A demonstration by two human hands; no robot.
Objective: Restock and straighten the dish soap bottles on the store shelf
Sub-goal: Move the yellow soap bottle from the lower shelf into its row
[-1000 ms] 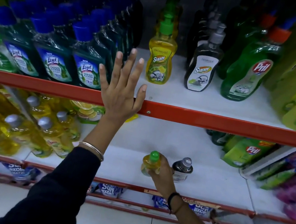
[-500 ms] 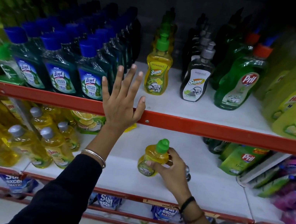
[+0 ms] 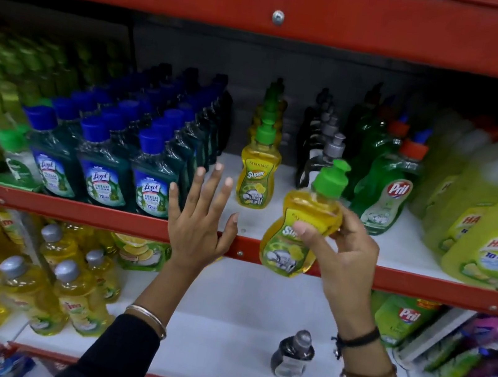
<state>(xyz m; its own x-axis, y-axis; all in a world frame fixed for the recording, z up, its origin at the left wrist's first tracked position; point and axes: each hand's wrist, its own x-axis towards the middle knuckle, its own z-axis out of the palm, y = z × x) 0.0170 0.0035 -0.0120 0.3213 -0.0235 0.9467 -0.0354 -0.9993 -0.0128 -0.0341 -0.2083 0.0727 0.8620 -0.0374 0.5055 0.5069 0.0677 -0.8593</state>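
Observation:
My right hand grips a yellow dish soap bottle with a green cap, tilted, in front of the red rail of the upper shelf. A row of the same yellow bottles stands on that shelf just left of it, and a row of black bottles with grey pumps stands behind it. My left hand is open with fingers spread, palm against the red rail. One black bottle with a grey cap stands alone on the lower shelf.
Blue-capped Lizol bottles fill the upper shelf's left. Green Pril bottles and yellow-green Harpic bottles stand at the right. Yellow bottles with grey caps crowd the lower left; pouches lie at the lower right.
My right hand has lifted the yellow bottle from the lower shelf up to the upper shelf's front edge. The black bottle stays below. My left hand stays on the rail.

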